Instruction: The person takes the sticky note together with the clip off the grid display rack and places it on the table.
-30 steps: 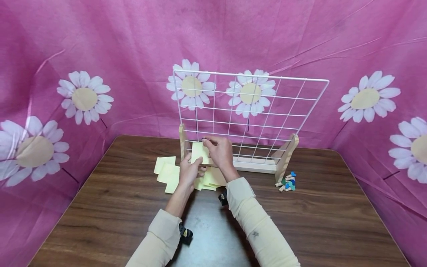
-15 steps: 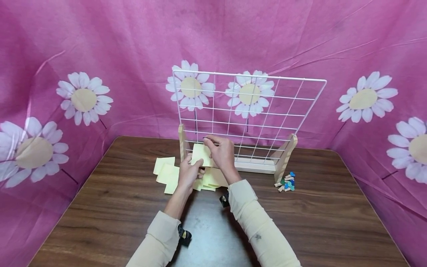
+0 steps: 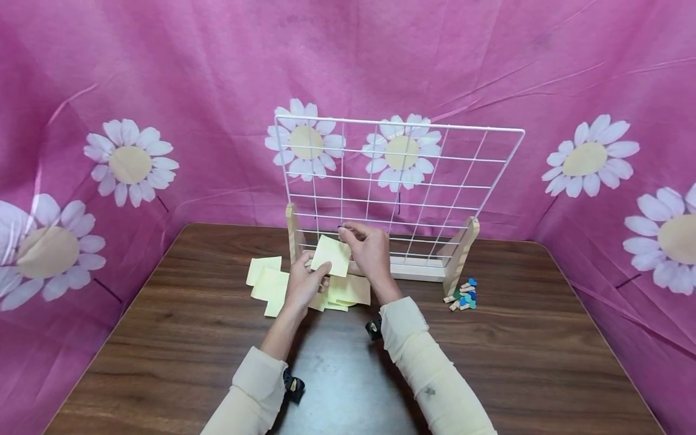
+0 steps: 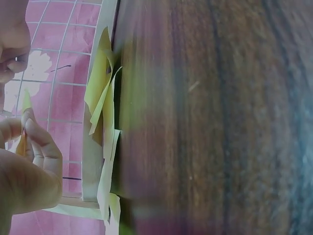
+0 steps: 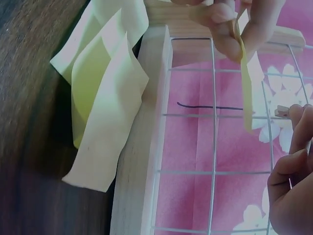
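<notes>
A yellow sticky note (image 3: 331, 256) is pinched between the thumb and fingers of my left hand (image 3: 306, 281), held up before the lower left of a white wire grid (image 3: 369, 197). Just right of the note, my right hand (image 3: 371, 254) pinches a small wooden clothespin (image 5: 282, 111), seen best in the right wrist view. That clothespin is apart from the note. The grid stands upright in a wooden stand (image 3: 463, 257). In the left wrist view the note (image 4: 26, 100) shows nearly edge-on above the left fingertips.
Several loose yellow notes (image 3: 350, 290) lie below the hands, and more notes (image 3: 270, 283) lie to the left, on the brown wooden table (image 3: 522, 350). A small pile of clothespins with blue and green hearts (image 3: 466, 297) lies by the stand's right foot. Behind hangs a pink flowered cloth (image 3: 217, 72).
My right hand has drawn back a little to the right, away from the note's upper corner. The note in my left hand has tilted slightly clockwise. The head view has shifted slightly.
</notes>
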{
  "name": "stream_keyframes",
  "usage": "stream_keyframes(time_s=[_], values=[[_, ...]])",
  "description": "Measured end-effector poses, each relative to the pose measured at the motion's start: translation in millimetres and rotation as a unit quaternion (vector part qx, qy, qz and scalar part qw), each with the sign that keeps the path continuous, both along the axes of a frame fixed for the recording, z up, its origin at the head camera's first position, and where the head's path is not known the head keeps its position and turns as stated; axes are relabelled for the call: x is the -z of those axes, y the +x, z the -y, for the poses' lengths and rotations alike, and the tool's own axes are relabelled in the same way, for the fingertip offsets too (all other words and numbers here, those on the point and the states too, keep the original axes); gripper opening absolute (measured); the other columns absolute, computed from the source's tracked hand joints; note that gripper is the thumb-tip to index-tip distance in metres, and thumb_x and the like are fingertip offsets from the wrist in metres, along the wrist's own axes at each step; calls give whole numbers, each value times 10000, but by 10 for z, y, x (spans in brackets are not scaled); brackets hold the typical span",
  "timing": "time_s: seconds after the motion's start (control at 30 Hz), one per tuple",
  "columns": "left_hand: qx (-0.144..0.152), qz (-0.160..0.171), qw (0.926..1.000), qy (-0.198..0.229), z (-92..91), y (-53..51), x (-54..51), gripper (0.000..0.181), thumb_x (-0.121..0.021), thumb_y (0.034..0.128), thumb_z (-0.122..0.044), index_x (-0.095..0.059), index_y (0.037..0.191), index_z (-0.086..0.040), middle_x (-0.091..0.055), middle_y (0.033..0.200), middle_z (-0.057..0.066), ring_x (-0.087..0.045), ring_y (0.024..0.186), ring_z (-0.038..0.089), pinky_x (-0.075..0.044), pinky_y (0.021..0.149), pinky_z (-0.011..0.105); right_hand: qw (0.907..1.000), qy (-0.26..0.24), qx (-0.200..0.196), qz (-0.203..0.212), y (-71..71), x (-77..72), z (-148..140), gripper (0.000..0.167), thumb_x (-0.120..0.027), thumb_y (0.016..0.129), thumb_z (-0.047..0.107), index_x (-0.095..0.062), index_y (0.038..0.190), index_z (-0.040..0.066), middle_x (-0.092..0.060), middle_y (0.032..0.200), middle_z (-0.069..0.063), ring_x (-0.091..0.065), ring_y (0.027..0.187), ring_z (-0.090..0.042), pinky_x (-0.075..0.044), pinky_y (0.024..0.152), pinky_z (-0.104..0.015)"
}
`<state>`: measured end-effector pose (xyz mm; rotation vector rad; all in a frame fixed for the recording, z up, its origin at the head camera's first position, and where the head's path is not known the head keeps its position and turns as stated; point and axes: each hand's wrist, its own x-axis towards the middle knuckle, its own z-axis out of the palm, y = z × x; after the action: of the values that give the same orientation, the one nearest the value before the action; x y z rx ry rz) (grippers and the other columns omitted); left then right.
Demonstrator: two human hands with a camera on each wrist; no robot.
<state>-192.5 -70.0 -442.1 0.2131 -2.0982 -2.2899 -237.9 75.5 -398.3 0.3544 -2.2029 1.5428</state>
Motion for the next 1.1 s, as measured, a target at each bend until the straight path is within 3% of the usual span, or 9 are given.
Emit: stream_keyframes(time_s=[0.17,0.4,0.63,0.73,0.97,1.1], values=[[66,-36,9998,-206,17,28,-5,230,-675,929,-51,-609,1143,4,-668,785,191,-562,527,124,-477,494,211,10000,-48,-82,27,32,9,-67,175,-758,922,130,-785,1030,-5,-755,795,-124,-625,455,-370,-491,397,-240],[153,-26,9994,-321,50,63,11,228,-679,927,-62,-613,1139,-12,-632,689,57,-564,526,124,-473,500,224,9998,-27,-26,211,101,21,-179,183,-746,921,118,-772,1034,-23,-755,786,-112,-573,394,-194,-442,380,-215],[135,-111,9992,-353,57,95,13,225,-681,919,-46,-614,1128,4,-661,727,162,-566,519,129,-471,485,216,9991,-38,-36,418,168,28,-308,186,-729,931,120,-762,1037,-29,-749,779,-119,-620,476,-382,-489,403,-242],[157,-102,9991,-374,61,98,-4,237,-684,919,-56,-623,1141,-2,-670,771,210,-577,534,141,-473,491,219,9988,-62,-4,477,193,30,-373,178,-728,935,132,-767,1029,-14,-744,777,-126,-619,468,-348,-507,411,-261],[191,-151,9985,-481,77,105,-30,231,-696,914,-63,-634,1131,-14,-670,789,240,-585,539,145,-476,489,226,9988,192,180,406,256,89,-563,175,-724,947,169,-775,1020,18,-733,733,-91,-591,439,-134,-470,403,-229],[260,-231,9985,-425,71,98,-19,232,-700,908,-46,-651,1131,-6,-667,769,229,-579,537,162,-471,482,224,9984,189,237,467,290,122,-692,196,-724,949,173,-771,1037,4,-731,738,-93,-598,441,-193,-465,408,-223]])
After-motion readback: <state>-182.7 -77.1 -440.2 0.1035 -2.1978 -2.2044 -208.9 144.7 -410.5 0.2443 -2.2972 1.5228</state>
